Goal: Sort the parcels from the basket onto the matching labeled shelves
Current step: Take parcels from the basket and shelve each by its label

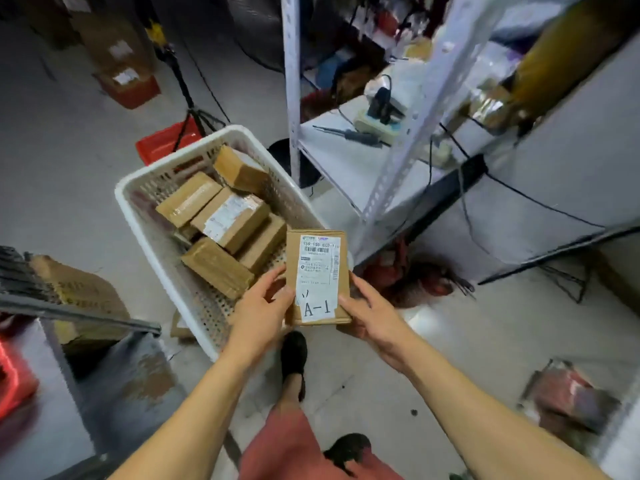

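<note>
Starting at the far left, a torn carton (81,299) sits behind a dark rail (79,315), with something red (14,379) blurred at the frame's edge. Next comes the basket (162,251), white and perforated, standing on the grey floor (62,161); five or so brown parcels lie jumbled inside, among them one with a white label (230,218) and a plain one (216,266) nearest the front wall. Behind the basket a red tray (166,142) lies under a black tripod (188,98).

Over the basket's near right corner, both hands hold a parcel (317,277) in the air. Its labelled face is turned up to the camera; its long axis runs away from the person, the printed barcode end pointing toward the rack and the handwritten "A-1" end nearest the body. It stands nearly straight in the frame, leaning only slightly.

Left hand (259,315): fingers curled round the parcel's left edge, thumb pressed on the label's lower left corner. Right hand (372,315): thumb lying on the lower right edge, fingers underneath and hidden, so how far they curl cannot be told.

Below the hands a dark shoe (294,358) and reddish shorts (294,445) show.

Right of the parcel rises a white metal rack (394,161), whose shelf carries cables and a power strip (377,124). Red clutter (415,275) lies beneath it. At the far right, a wrapped reddish bundle (568,396) rests on the floor.
</note>
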